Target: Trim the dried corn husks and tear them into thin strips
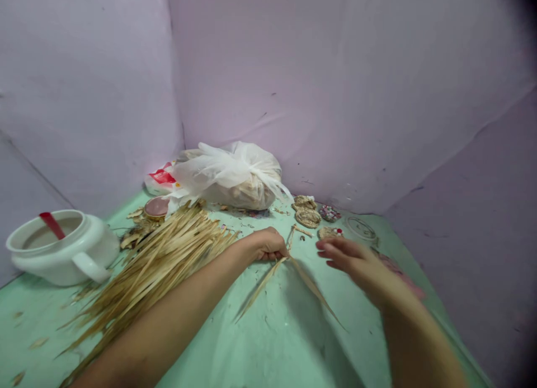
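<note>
My left hand [271, 245] is closed, pinching a braided cord of dry leaf strips [290, 241] near the middle of the table. Two loose strip ends [308, 282] spread below the pinch toward me, and the short braided part points away. My right hand [346, 252] is apart from the cord, to its right, with fingers stretched out, slightly blurred and holding nothing. Just beyond its fingertips lies a small woven piece with a red bead [329, 232]. A thick bundle of dry leaf strips [168, 265] lies left of and partly behind my left forearm.
A white pot [62, 254] with a red-handled object inside stands at the left. Against the back wall sits a knotted white plastic bag [239, 175]. Coiled woven discs [307, 217], a container of beads [330, 212] and a clear round lid [361, 230] lie at back right.
</note>
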`<act>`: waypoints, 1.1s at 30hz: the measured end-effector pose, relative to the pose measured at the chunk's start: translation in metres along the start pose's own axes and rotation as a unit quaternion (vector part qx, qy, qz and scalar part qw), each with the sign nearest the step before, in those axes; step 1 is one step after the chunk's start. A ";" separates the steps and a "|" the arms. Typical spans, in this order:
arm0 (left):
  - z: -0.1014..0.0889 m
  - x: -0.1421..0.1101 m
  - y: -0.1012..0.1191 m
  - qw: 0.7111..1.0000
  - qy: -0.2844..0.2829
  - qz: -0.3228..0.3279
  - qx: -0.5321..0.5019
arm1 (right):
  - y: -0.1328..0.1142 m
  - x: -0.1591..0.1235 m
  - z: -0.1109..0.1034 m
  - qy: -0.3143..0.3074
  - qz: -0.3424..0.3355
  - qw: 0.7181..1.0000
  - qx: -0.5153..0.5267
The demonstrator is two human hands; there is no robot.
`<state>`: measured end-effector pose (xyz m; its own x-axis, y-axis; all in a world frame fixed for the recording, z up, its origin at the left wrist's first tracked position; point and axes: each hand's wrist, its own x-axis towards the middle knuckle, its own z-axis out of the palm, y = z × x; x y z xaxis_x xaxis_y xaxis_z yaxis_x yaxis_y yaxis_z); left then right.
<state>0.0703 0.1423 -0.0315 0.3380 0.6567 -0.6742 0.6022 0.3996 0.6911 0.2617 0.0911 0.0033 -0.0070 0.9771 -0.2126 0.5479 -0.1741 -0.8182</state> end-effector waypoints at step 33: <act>-0.068 -0.107 0.010 0.877 0.354 0.068 0.318 | 0.022 0.041 0.077 -0.053 0.080 0.976 0.194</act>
<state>-0.0092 0.1189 0.0651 0.0395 0.9930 -0.1110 0.9488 -0.0025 0.3158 0.2087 0.1178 -0.0647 -0.0444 0.9188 -0.3922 0.1908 -0.3775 -0.9061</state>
